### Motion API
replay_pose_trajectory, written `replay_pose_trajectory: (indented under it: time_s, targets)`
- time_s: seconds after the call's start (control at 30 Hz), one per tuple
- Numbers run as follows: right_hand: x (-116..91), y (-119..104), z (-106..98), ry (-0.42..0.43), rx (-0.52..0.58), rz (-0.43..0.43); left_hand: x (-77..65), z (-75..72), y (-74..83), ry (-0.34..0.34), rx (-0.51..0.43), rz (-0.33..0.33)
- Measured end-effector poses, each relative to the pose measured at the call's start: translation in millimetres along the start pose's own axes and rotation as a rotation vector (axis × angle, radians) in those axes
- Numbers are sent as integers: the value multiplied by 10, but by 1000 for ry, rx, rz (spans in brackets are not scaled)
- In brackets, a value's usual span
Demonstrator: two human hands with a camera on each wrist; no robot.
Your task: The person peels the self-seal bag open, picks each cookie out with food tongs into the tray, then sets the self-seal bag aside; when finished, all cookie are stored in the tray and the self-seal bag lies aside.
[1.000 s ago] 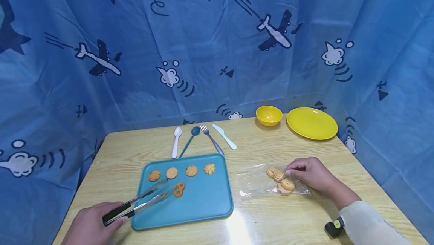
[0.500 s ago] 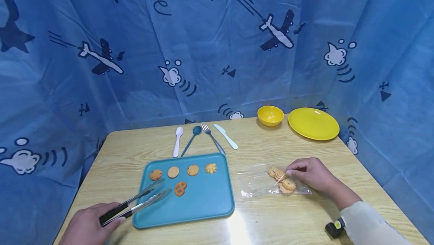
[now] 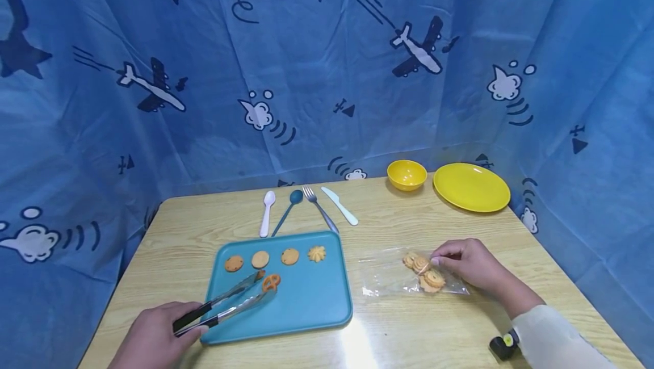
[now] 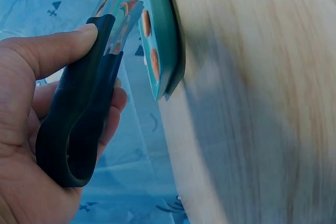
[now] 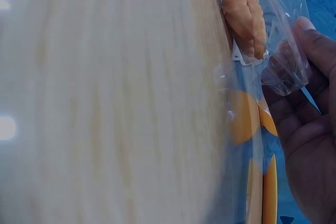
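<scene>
In the head view my left hand [image 3: 155, 335] grips the black handles of metal tongs [image 3: 227, 303] over a teal tray [image 3: 311, 312]. The tongs' spread tips reach either side of a pretzel [image 3: 271, 282]. Behind it on the tray lie a row of cookies, among them a round chip cookie [image 3: 234, 263] and a flower-shaped cookie [image 3: 317, 254]. The left wrist view shows my thumb and fingers around the tong handles [image 4: 79, 114]. At the right, my right hand [image 3: 465, 264] pinches the edge of a clear plastic bag [image 5: 283, 69] with several cookies [image 3: 429, 272] inside.
Behind the tray lie a white spoon [image 3: 267, 213], a dark teal spoon [image 3: 288, 210], a fork [image 3: 322, 210] and a pale knife [image 3: 340, 207]. A yellow bowl [image 3: 406, 176] and yellow plate [image 3: 471, 187] stand at the back right, before a blue curtain [image 3: 306, 74].
The left hand has moved the tongs forward and right, from beside the pretzel to around it. The right hand stays at the bag.
</scene>
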State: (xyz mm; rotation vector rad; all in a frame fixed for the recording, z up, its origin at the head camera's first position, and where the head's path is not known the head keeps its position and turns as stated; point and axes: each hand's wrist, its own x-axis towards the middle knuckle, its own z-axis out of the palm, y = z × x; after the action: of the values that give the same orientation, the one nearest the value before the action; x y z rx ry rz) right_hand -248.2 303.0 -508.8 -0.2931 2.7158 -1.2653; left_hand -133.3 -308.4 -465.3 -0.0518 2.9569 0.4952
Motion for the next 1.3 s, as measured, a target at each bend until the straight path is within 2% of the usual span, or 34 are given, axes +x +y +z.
replay_pose_trajectory:
  time_s: [0.33,0.63,0.8,1.03,1.3]
  targets:
    - [-7,-12,2,-2,4,-12,55,90,106,-3,-17,-20]
    - [-11,-14,23,-5,-7,-41,70,103,14,-10,-48,-57]
    - [-13,-23,15,-4,-21,-22,47,63,-53,-7,-44,-43]
    - [-12,-31,19,0,-17,-5,101,89,12,-21,-51,-51]
    - [-2,-46,29,-5,-21,20,123,146,24,25,-47,-46]
